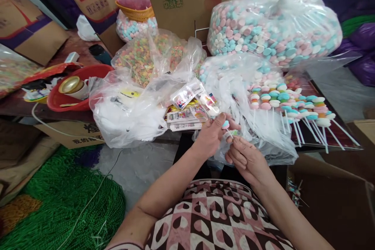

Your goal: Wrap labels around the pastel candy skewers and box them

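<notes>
My left hand (211, 134) is closed around a marshmallow skewer (225, 125), whose blue and pink end shows between the fingers. The rest of it is hidden by the hand. A clear printed wrapper (210, 103) sticks out above the left thumb and seems to cover the skewer's upper part. Just below, my right hand (245, 158) pinches the skewer's thin white stick. To the right, several finished-looking marshmallow skewers (283, 97) lie in a pile, sticks towards me. Flat printed wrappers (187, 115) are stacked left of my hands.
A large clear bag of marshmallows (272, 27) stands behind, beside a bag of colourful gummies (152, 54). A white plastic bag (129, 113) and a red basin (55, 93) are to the left. An open cardboard box (336, 199) sits below right; green netting (67, 199) covers the floor.
</notes>
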The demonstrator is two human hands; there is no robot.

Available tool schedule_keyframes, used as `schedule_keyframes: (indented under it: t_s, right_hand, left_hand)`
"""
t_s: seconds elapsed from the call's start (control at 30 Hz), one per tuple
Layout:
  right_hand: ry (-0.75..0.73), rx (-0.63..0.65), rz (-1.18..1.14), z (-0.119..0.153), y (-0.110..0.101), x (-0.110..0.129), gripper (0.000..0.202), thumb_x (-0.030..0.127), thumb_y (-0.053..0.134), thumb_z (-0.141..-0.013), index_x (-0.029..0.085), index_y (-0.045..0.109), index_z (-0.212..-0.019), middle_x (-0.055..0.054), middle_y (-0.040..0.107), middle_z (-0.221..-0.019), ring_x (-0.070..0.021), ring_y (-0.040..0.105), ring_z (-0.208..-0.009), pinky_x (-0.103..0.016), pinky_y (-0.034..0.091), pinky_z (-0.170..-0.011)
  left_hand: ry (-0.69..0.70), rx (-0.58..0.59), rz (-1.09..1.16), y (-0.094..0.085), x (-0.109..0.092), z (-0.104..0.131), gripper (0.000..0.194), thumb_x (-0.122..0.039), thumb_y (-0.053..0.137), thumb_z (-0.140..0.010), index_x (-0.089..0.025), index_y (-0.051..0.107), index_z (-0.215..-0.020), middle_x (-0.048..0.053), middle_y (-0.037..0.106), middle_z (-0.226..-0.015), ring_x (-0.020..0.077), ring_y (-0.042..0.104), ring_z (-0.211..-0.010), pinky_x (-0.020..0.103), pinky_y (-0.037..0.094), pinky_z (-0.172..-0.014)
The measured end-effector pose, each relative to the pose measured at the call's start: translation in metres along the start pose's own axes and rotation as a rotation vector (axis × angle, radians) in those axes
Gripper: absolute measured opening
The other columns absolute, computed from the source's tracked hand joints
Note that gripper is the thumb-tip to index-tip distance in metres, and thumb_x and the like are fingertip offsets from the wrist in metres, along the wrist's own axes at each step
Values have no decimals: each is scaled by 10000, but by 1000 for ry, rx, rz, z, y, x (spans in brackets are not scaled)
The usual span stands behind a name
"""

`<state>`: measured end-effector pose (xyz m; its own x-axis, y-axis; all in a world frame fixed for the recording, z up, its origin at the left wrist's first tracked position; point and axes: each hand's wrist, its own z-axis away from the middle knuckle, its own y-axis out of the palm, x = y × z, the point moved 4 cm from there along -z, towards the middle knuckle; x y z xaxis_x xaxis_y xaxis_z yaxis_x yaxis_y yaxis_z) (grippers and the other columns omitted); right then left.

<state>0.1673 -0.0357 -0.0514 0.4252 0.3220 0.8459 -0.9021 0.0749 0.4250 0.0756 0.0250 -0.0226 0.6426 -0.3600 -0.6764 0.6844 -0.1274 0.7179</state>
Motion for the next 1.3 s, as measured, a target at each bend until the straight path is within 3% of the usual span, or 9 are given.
schedule_keyframes:
  t_s: [0.1, 0.23, 0.37, 0.5, 0.73, 0.83, 1.03, 1.2, 1.3]
  right_hand:
    - [30, 75, -35, 1, 5, 0, 287, 488, 684, -829, 204, 660, -795, 129, 282, -388, -59, 199, -362, -270, 426, -511]
    - [-75, -67, 214, -1, -9, 0, 357, 521, 724, -781, 181, 710, -891, 79, 413, -406, -102, 351, -416, -244, 314, -444]
    - [-194, -159, 405, -4, -23, 3, 410, 528, 706, -789, 186, 720, -1015, 48, 530, -495, -118, 428, -447, -252, 328, -440]
    - [-360, -281, 589, 1, -24, 10, 305, 501, 672, -826, 230, 720, -959, 42, 544, -518, -124, 454, -453, -257, 361, -445]
    - [97, 82, -19, 3, 9, -4, 324, 519, 655, -833, 209, 625, -742, 143, 228, -352, -59, 163, -284, -281, 429, -442]
    - [66, 52, -24, 2, 7, -5, 332, 531, 664, -825, 201, 635, -818, 123, 341, -381, -70, 255, -303, -287, 458, -478]
    - [-261, -199, 467, 5, -8, 6, 307, 511, 706, -808, 220, 660, -895, 48, 588, -534, -119, 504, -428, -257, 400, -461]
    - [-15, 29, 10, 1, 18, 0, 384, 548, 633, -847, 219, 554, -667, 98, 405, -360, -78, 307, -271, -280, 434, -440]
    - [8, 66, -83, 0, 22, 0, 347, 514, 685, -822, 209, 576, -699, 91, 460, -386, -70, 330, -283, -274, 461, -476]
  left_hand:
    - [-57, 88, -8, 1, -3, 2, 457, -545, 786, -699, -188, 671, -960, 61, 726, -851, 181, 699, -800, 219, 475, -564]
    - [108, 11, 78, -9, -33, -7, 489, -530, 762, -739, -241, 641, -1114, 68, 732, -1084, 225, 707, -976, 331, 545, -807]
    - [171, -163, 98, -20, -45, -15, 318, -444, 745, -782, -220, 658, -990, 23, 739, -851, 193, 724, -841, 321, 552, -766]
    - [141, -171, 97, -14, -32, -14, 289, -421, 765, -759, -197, 636, -888, -16, 678, -689, 158, 692, -657, 279, 530, -641]
    - [105, -57, 83, -5, -28, -5, 295, -462, 741, -780, -196, 628, -839, -21, 622, -655, 152, 681, -661, 315, 556, -739]
    - [100, -35, 38, -7, -32, -4, 289, -472, 736, -782, -210, 637, -850, -26, 599, -646, 162, 682, -694, 329, 543, -777]
    - [124, -87, 25, -9, -24, -5, 264, -459, 732, -787, -218, 638, -840, -30, 586, -661, 160, 677, -730, 309, 525, -770]
    - [-23, 31, -41, -1, 5, 8, 306, -462, 740, -773, -193, 601, -736, -26, 588, -634, 131, 644, -635, 269, 514, -662]
    - [-46, 58, -28, -6, 1, 14, 370, -434, 818, -695, -227, 643, -946, 2, 685, -809, 162, 687, -797, 298, 529, -771]
